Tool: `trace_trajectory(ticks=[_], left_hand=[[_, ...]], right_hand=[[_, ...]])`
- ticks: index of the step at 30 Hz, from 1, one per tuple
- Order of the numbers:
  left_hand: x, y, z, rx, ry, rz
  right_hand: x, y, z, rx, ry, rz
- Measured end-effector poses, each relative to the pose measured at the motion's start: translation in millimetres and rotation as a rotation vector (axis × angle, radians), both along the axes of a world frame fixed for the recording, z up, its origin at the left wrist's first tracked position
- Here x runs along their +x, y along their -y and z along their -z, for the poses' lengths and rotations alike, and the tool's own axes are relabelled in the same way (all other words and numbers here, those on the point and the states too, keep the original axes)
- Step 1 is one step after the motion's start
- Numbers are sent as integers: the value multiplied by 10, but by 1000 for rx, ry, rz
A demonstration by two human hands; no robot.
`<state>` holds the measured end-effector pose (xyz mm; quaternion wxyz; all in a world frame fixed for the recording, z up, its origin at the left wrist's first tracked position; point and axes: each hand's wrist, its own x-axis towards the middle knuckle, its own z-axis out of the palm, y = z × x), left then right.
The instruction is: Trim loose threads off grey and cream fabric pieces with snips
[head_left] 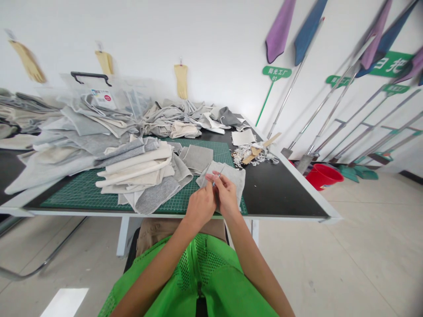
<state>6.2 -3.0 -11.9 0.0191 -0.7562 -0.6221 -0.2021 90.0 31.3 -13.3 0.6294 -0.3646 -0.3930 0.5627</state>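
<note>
My left hand and my right hand meet over a light grey fabric piece near the table's front edge. The fingers of both hands are closed in a pinch, fingertips close together. Between them shows a slim silver-blue object, too small to name; it appears to be in my right fingers. What my left fingers hold is hidden. Just left of the hands lie a grey folded cloth and a stack of cream and grey cloth pieces on the green cutting mat.
Heaps of grey cloth cover the table's back and left. A clear plastic box with a black handle stands behind them. White scraps with cardboard strips lie at right. A red bucket and mops stand beyond the table.
</note>
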Motion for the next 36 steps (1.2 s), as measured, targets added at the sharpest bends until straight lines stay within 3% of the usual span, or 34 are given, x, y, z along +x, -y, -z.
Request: trace_trajectory(ticks=[36], left_hand=[[-7, -5, 18, 47, -47, -2]], right_hand=[[-12, 0, 7, 33, -24, -9]])
